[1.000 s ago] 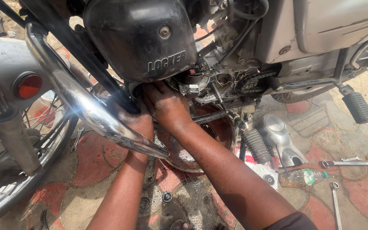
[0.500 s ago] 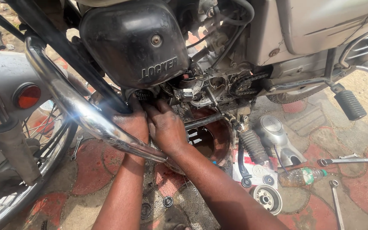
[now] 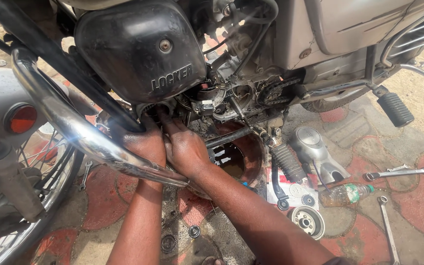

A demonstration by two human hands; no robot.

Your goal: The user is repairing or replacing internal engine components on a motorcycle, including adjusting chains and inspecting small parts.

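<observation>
Both hands work under the black side box [image 3: 141, 49] of a motorcycle, at the opening of the engine [image 3: 231, 100]. The left hand [image 3: 141, 142] lies behind the chrome exhaust pipe [image 3: 82, 135], fingers reaching up into the dark gap below the box – its grip cannot be told, since the fingertips are hidden. The right hand [image 3: 185, 147] sits just beside it, touching it, fingers curled narrow and pushed into the same gap; whatever they pinch is out of sight. A drain pan [image 3: 244, 157] with dark oil stands on the floor directly under the engine. To the right lie an engine cover [image 3: 315, 152], a plastic bottle [image 3: 344, 194], a round gear part [image 3: 307, 222] and two spanners [image 3: 401, 172] – all well apart from the hands.
</observation>
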